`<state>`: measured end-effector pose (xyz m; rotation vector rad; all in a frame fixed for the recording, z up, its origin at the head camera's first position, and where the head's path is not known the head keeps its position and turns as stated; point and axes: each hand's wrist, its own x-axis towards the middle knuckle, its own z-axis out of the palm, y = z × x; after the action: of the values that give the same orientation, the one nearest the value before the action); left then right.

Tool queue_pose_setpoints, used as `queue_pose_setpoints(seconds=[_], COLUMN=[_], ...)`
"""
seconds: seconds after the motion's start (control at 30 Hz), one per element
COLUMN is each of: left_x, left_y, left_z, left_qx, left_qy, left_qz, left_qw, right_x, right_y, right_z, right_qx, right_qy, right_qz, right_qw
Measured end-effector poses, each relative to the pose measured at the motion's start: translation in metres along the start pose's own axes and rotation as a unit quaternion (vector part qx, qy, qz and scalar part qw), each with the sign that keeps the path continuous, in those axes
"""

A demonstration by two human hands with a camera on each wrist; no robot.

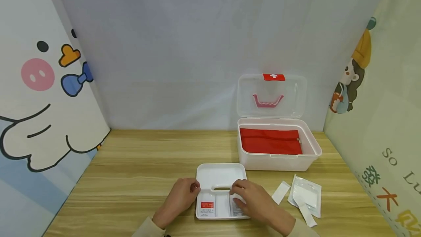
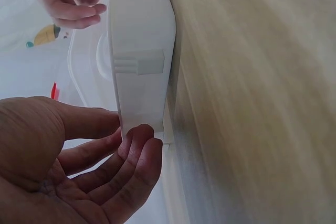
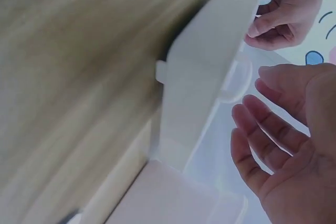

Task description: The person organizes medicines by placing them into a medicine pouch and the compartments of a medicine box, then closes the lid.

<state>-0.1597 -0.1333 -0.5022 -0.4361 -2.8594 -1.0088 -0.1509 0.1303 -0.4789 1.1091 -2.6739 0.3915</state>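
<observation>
A shallow white divided tray [image 1: 221, 172] with a handle slot across its middle lies on the wooden table. My left hand [image 1: 180, 196] pinches its left rim, thumb on the upper edge and fingertips against the outer wall, as the left wrist view shows. My right hand [image 1: 257, 199] hovers over the tray's right side with its fingers loosely bent; in the right wrist view nothing lies between the fingers [image 3: 265, 140]. A red-and-white packet [image 1: 207, 207] sits in the front left compartment. Another printed packet [image 1: 235, 209] is in the front right one, partly hidden by my right hand.
Behind the tray to the right stands a white first-aid box [image 1: 273, 163], its clear lid [image 1: 296, 94] raised and a red pouch [image 1: 271, 141] inside. White strips [image 1: 280, 192] and a transparent packet [image 1: 314, 193] lie right of my right hand. Printed walls flank the table.
</observation>
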Motion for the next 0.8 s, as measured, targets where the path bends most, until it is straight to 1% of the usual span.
queue_pose_setpoints(seconds=[0.2,0.43,0.53,0.63,0.8], left_x=[0.000,-0.001,-0.002,-0.002,-0.003], left_y=[0.000,-0.001,-0.001,-0.001,-0.001], left_z=[0.000,-0.001,-0.001,-0.002,-0.003], left_qx=[-0.001,-0.002,0.000,0.004,0.010], left_qy=[-0.004,-0.007,-0.006,0.000,0.007], left_qz=[-0.003,-0.006,-0.005,-0.001,0.008], left_qw=[1.0000,1.0000,1.0000,1.0000,0.9999], right_x=[0.000,-0.005,-0.009,-0.015,-0.028], right_y=[0.001,0.012,0.017,0.023,0.032], right_z=[-0.012,-0.026,-0.033,-0.037,-0.040], right_qx=[-0.019,-0.039,-0.051,-0.062,-0.069], right_qy=[0.047,0.095,0.111,0.113,0.101], right_qz=[0.000,-0.010,-0.005,0.010,0.040], right_qw=[0.9987,0.9947,0.9925,0.9916,0.9917])
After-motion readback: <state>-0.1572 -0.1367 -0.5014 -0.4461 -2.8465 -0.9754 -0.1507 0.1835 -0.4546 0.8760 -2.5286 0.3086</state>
